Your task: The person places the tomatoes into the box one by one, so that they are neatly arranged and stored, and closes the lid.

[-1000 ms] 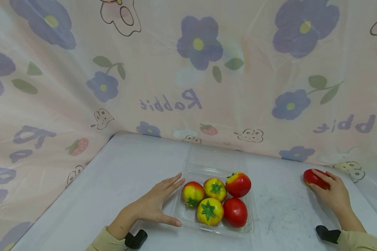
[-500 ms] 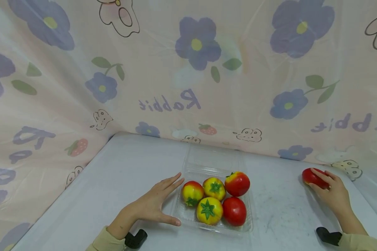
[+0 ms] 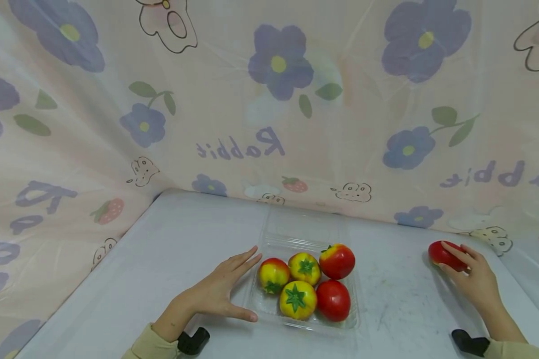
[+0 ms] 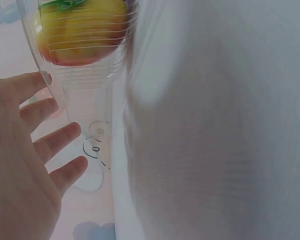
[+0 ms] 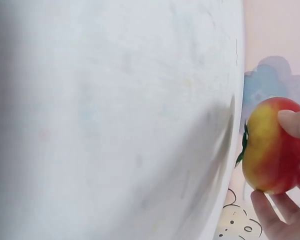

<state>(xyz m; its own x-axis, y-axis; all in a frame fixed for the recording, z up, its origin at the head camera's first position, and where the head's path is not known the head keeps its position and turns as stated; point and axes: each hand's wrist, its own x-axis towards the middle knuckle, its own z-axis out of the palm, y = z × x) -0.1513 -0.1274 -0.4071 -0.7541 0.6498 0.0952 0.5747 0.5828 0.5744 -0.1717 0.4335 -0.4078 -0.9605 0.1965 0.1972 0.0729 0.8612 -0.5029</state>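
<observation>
My right hand (image 3: 478, 284) grips a red tomato (image 3: 437, 253) at the far right of the table, thumb on one side and fingers on the other. In the right wrist view this tomato (image 5: 270, 150) shows a yellow end with a green calyx, close over the table. My left hand (image 3: 220, 291) is spread beside the left wall of a clear plastic box, its fingers (image 4: 57, 140) straight and the fingertips right at the wall. Several red and yellow tomatoes, one of them a yellow tomato (image 3: 298, 300) with a green star-shaped calyx, sit inside the box (image 3: 312, 328).
The box's clear lid (image 3: 305, 224) lies folded back behind it. A white-covered table (image 3: 197, 234) carries everything. Behind and to the left hangs a flower-printed curtain (image 3: 224, 99). Black wrist mounts (image 3: 193, 341) show at both sleeves.
The head view has shifted slightly, so the box and tomatoes appear a little further left. Both hands keep nearly the same pose, the right one still holding its tomato.
</observation>
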